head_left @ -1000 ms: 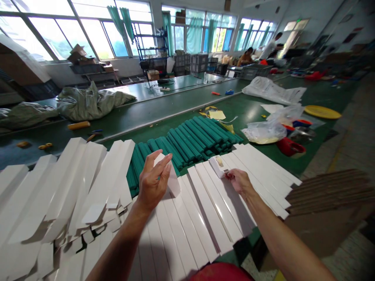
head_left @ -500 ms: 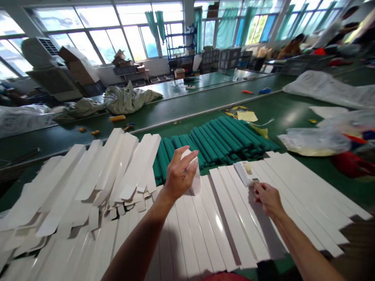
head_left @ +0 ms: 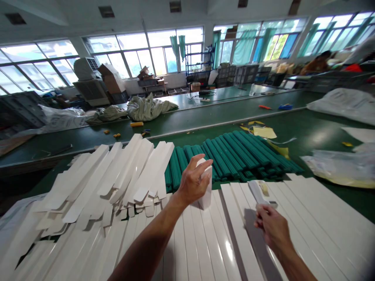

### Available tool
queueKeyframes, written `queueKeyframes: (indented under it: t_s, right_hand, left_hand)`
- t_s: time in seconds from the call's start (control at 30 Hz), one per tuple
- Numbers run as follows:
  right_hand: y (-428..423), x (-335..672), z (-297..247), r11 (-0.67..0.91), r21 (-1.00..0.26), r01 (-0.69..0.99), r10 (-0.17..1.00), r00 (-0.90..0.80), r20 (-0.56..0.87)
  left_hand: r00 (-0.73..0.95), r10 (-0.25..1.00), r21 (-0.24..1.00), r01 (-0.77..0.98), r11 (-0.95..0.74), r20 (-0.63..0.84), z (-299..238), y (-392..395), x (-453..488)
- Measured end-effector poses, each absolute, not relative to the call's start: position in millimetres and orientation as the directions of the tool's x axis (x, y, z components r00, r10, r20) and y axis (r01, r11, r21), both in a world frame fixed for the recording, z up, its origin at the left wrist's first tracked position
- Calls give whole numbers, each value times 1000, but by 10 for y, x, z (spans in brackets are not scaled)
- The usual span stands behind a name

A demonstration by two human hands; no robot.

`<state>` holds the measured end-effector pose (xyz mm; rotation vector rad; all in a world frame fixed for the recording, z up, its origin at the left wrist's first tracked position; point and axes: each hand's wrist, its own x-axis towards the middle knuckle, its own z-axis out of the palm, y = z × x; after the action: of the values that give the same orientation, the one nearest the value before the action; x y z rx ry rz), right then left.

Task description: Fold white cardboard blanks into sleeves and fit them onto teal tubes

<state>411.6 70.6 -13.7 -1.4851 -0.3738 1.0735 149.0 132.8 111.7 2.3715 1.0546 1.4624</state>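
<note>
Two hands (head_left: 193, 181) (head_left: 274, 230), glossy white strips (head_left: 190, 249), ribbed green rods (head_left: 234, 156)

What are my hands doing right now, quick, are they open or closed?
Left hand: closed, holding a folded white strip.
Right hand: closed, holding a small white tool.

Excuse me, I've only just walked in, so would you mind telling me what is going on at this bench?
A person is working over a green workbench. Their left hand holds a folded white piece upright, and their right hand grips a small white tool above a row of flat, glossy white strips. More white strips are piled to the left, beside a heap of green bars. Another person sits far off.
</note>
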Motion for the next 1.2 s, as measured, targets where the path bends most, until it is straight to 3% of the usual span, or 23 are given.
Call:
queueKeyframes:
  t_s: [0.07,0.13,0.27,0.47,0.67,0.77,0.9,1.0,1.2]
  right_hand:
    - [689,3824,276,-112,-942,-317,920,325,-219]
    - [711,3541,716,15,-935,-355,980,191,-57]
    - [841,3132,1254,96,-921,-379,995,42,87]
    - [988,2884,1295,188,-951,-244,982,53,181]
    - [1016,2807,1361,156,-983,-98,984,104,146]
    - [1070,2813,1447,34,-992,-118,993,115,20]
    - [1192,2901,1615,-267,-937,-225,963,-105,-249]
    - [1268,3002,1702,-422,-890,-171,883,-302,-360]
    - [1222,3092,1642,-421,-888,-183,883,-307,-355]
  left_hand:
    - [270,655,488,484,-726,706,1116,1308,1490]
    - [266,670,504,486,-714,693,1115,1287,1503]
    - [266,657,478,506,-718,705,1121,1264,1556]
    - [137,713,577,493,-651,688,1083,1226,1622]
    - [114,741,616,480,-624,662,1049,1217,1627]
    - [118,742,615,482,-624,660,1025,1231,1630]
    - [110,666,518,541,-663,738,1000,1214,1610]
    - [159,588,410,575,-708,793,996,1180,1590]
    - [270,651,452,535,-714,709,1069,1156,1552]
